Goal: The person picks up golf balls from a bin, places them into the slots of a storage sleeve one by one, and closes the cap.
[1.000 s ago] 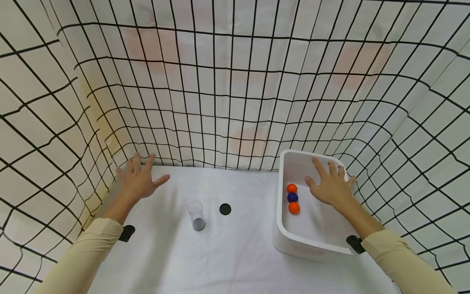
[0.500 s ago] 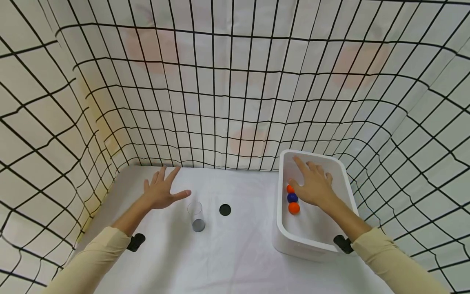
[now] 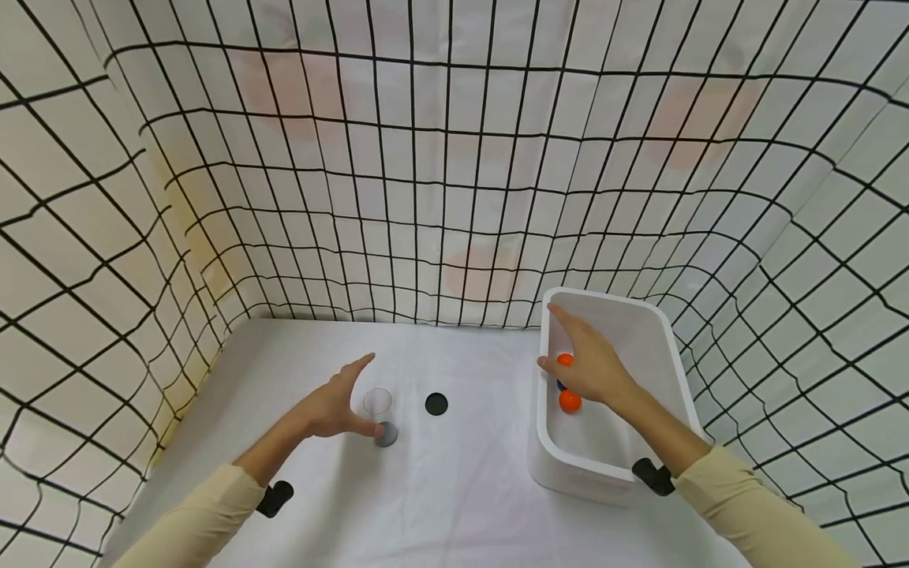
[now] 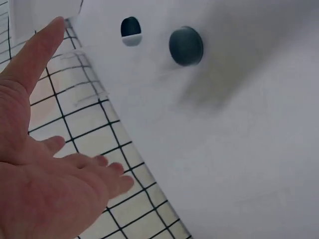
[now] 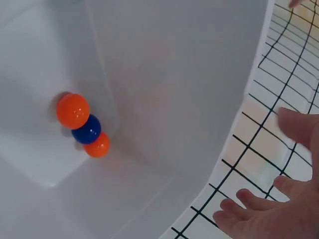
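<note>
In the head view my left hand (image 3: 332, 406) hovers beside a clear, upright tube with a grey base (image 3: 387, 435). Its fingers are spread from the thumb, which overlaps the tube's lower part; the palm holds nothing. The left wrist view shows the tube's dark round base (image 4: 186, 46) beyond that hand. Over the left side of a white bin (image 3: 604, 473), my right hand (image 3: 595, 361) is held with straight, spread fingers. Below it in the bin lie an orange ball (image 3: 570, 401), a blue ball (image 5: 86, 129), mostly covered in the head view, and another orange ball (image 5: 97, 145).
A flat black disc (image 3: 436, 404) lies on the white tabletop (image 3: 469, 489) between tube and bin. Black netting (image 3: 454, 189) surrounds the table at the back and both sides. The bin's tall walls (image 5: 174, 74) enclose the balls.
My left hand has moved right and nearer, from the far left to beside the tube. My right hand has shifted left across the bin, now covering part of the balls.
</note>
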Demonstrator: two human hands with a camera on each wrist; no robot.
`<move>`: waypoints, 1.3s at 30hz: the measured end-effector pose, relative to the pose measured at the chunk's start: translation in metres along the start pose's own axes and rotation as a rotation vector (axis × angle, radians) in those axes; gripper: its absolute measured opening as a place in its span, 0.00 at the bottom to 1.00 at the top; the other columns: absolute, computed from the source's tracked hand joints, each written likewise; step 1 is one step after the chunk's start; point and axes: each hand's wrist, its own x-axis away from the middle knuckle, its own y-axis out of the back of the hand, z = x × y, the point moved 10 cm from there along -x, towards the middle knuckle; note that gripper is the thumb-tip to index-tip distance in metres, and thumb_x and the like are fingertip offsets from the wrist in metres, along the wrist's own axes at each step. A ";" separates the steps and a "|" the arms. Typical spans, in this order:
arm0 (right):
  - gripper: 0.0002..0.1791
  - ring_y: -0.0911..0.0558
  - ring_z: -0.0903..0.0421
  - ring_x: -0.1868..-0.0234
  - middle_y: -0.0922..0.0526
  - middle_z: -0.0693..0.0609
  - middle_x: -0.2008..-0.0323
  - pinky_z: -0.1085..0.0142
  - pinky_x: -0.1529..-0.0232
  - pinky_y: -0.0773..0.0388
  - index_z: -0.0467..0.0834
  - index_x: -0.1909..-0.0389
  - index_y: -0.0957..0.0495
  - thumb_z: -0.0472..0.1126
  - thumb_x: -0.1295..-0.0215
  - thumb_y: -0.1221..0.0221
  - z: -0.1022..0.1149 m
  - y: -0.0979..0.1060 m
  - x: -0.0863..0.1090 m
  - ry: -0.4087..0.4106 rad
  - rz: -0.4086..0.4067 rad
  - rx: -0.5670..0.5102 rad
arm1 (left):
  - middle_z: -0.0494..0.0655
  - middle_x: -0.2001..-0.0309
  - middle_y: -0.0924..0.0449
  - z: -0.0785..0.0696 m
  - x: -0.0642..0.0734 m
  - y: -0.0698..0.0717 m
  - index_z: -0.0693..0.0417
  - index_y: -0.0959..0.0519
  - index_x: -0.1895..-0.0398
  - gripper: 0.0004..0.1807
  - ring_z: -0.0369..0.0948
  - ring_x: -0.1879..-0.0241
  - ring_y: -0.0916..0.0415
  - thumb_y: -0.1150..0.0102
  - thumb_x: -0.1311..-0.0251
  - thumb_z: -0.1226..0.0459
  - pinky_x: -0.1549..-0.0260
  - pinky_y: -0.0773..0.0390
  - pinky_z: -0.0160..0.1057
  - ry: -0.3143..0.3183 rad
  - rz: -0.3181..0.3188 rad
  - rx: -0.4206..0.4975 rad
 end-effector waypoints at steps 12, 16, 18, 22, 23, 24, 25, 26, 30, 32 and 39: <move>0.46 0.27 0.34 0.33 0.27 0.34 0.33 0.36 0.40 0.27 0.45 0.25 0.38 0.47 0.43 0.28 -0.013 -0.006 0.004 -0.087 0.030 -0.133 | 0.61 0.39 0.20 0.020 -0.005 -0.012 0.54 0.26 0.34 0.43 0.60 0.37 0.24 0.18 0.58 0.61 0.45 0.22 0.59 0.001 -0.097 0.069; 0.44 0.26 0.34 0.34 0.25 0.34 0.35 0.38 0.40 0.26 0.44 0.26 0.35 0.47 0.44 0.28 -0.018 -0.008 0.004 -0.101 0.036 -0.169 | 0.58 0.43 0.17 0.020 -0.008 -0.013 0.55 0.20 0.42 0.33 0.57 0.41 0.20 0.20 0.55 0.63 0.48 0.19 0.55 -0.016 -0.121 0.068; 0.44 0.25 0.34 0.35 0.25 0.33 0.36 0.38 0.39 0.26 0.43 0.27 0.34 0.47 0.44 0.28 -0.019 -0.009 0.005 -0.103 0.037 -0.179 | 0.56 0.45 0.15 0.021 -0.009 -0.013 0.56 0.18 0.45 0.29 0.55 0.44 0.19 0.21 0.54 0.63 0.49 0.19 0.54 -0.019 -0.130 0.062; 0.43 0.25 0.34 0.35 0.24 0.33 0.36 0.38 0.40 0.26 0.42 0.28 0.33 0.46 0.44 0.28 -0.020 -0.011 0.005 -0.109 0.039 -0.187 | 0.52 0.48 0.13 0.023 -0.010 -0.014 0.56 0.16 0.49 0.25 0.52 0.46 0.18 0.21 0.53 0.63 0.50 0.18 0.53 -0.012 -0.146 0.064; 0.43 0.25 0.33 0.35 0.24 0.33 0.36 0.38 0.40 0.26 0.42 0.28 0.33 0.47 0.44 0.28 -0.021 -0.011 0.006 -0.107 0.037 -0.187 | 0.51 0.48 0.13 0.023 -0.010 -0.014 0.56 0.16 0.50 0.24 0.51 0.46 0.17 0.21 0.53 0.63 0.50 0.18 0.52 -0.009 -0.150 0.067; 0.42 0.25 0.33 0.35 0.24 0.33 0.36 0.37 0.40 0.25 0.42 0.28 0.33 0.46 0.44 0.28 -0.021 -0.011 0.006 -0.108 0.036 -0.188 | 0.51 0.48 0.13 0.023 -0.011 -0.014 0.56 0.15 0.50 0.24 0.51 0.46 0.17 0.22 0.52 0.63 0.51 0.18 0.52 -0.008 -0.152 0.071; 0.42 0.25 0.33 0.35 0.24 0.33 0.36 0.37 0.40 0.25 0.42 0.29 0.33 0.46 0.44 0.28 -0.022 -0.011 0.006 -0.109 0.035 -0.188 | 0.51 0.48 0.13 0.024 -0.011 -0.015 0.55 0.15 0.50 0.23 0.51 0.46 0.17 0.21 0.52 0.63 0.51 0.18 0.52 -0.003 -0.155 0.077; 0.42 0.25 0.33 0.35 0.24 0.34 0.36 0.38 0.40 0.25 0.42 0.29 0.32 0.46 0.44 0.28 -0.022 -0.011 0.006 -0.112 0.034 -0.189 | 0.50 0.49 0.13 0.025 -0.011 -0.014 0.55 0.15 0.51 0.23 0.51 0.46 0.17 0.21 0.52 0.62 0.51 0.18 0.51 0.002 -0.160 0.084; 0.42 0.25 0.33 0.35 0.25 0.33 0.36 0.37 0.40 0.25 0.42 0.28 0.33 0.48 0.43 0.29 -0.024 -0.009 0.005 -0.118 0.031 -0.177 | 0.51 0.49 0.13 0.023 -0.013 -0.011 0.55 0.16 0.53 0.22 0.51 0.46 0.17 0.22 0.52 0.62 0.51 0.17 0.51 0.000 -0.187 0.110; 0.43 0.25 0.32 0.35 0.25 0.33 0.35 0.37 0.40 0.25 0.42 0.28 0.33 0.49 0.42 0.29 -0.025 -0.007 0.004 -0.122 0.028 -0.177 | 0.54 0.48 0.13 0.021 -0.014 -0.008 0.56 0.18 0.54 0.21 0.52 0.45 0.17 0.23 0.51 0.61 0.48 0.19 0.52 -0.006 -0.205 0.119; 0.41 0.24 0.33 0.36 0.24 0.33 0.36 0.39 0.41 0.23 0.41 0.28 0.33 0.46 0.41 0.30 -0.036 0.002 -0.001 -0.119 0.000 -0.229 | 0.60 0.44 0.16 0.010 -0.018 0.004 0.53 0.26 0.56 0.20 0.55 0.39 0.21 0.26 0.48 0.61 0.54 0.21 0.48 -0.019 -0.221 0.133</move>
